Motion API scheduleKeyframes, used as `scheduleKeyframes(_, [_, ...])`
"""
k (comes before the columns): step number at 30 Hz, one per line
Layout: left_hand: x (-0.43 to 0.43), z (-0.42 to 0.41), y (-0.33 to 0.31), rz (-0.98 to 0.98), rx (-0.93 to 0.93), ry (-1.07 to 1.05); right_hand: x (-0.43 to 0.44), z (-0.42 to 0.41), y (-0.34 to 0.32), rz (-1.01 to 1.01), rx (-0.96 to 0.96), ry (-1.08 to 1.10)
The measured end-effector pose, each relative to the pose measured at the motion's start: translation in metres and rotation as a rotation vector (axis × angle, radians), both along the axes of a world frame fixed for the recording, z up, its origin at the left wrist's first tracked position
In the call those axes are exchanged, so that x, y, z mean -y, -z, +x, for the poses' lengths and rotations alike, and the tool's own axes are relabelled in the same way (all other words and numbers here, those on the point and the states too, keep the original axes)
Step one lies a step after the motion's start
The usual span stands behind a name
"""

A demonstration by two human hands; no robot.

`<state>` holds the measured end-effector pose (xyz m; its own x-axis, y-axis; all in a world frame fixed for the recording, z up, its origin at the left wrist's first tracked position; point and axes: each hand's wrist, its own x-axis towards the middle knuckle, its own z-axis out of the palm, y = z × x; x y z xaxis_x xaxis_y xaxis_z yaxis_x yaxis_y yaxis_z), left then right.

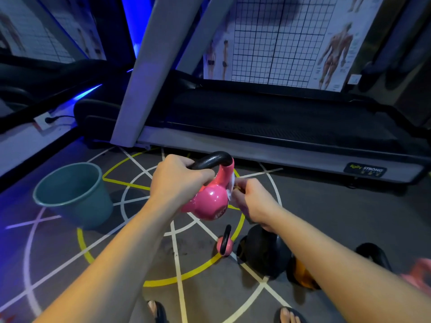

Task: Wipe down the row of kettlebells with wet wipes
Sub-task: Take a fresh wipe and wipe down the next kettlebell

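My left hand (177,180) grips the black handle of a pink kettlebell (210,201) and holds it up off the floor. My right hand (251,199) pinches a white wet wipe (231,185) against the kettlebell's right side, just below the handle. On the floor below lie a small pink kettlebell (224,245), a large black kettlebell (265,250), an orange kettlebell (302,275) partly hidden by my right forearm, another black kettlebell (375,255), and a blurred pink one (419,273) at the right edge.
A grey-green bucket (74,197) stands on the floor to the left. A treadmill (268,127) runs across behind the kettlebell, its upright post (144,71) rising at centre. My sandalled feet (288,315) are at the bottom. The mat has white and yellow lines.
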<state>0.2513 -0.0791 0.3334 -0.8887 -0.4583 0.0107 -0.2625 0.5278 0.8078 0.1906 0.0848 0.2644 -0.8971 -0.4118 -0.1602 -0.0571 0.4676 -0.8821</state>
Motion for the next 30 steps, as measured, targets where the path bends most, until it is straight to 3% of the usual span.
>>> scheduleKeyframes(3, [0.0, -0.001, 0.002, 0.005, 0.005, 0.007, 0.004, -0.005, -0.01, -0.173, 0.023, 0.074])
scheduleKeyframes(7, [0.001, -0.001, 0.002, 0.019, 0.036, 0.017, -0.002, -0.01, -0.032, -0.37, -0.106, 0.152])
scheduleKeyframes(14, [-0.001, -0.002, 0.002, -0.018, 0.07, 0.032, 0.003, -0.006, -0.013, -0.14, -0.166, 0.085])
scheduleKeyframes(19, [0.001, -0.002, 0.003, -0.028, 0.051, 0.032, -0.003, -0.004, -0.004, 0.149, 0.033, -0.052])
scheduleKeyframes(23, [0.001, -0.002, 0.003, -0.008, 0.046, 0.014, 0.0, -0.006, -0.009, 0.168, 0.023, 0.055])
scheduleKeyframes(27, [-0.001, -0.003, 0.003, -0.036, 0.061, 0.03, -0.001, -0.008, -0.003, 0.275, -0.118, 0.196])
scheduleKeyframes(30, [-0.001, -0.002, 0.003, -0.017, 0.052, 0.04, 0.005, -0.002, -0.001, 0.055, -0.007, 0.149])
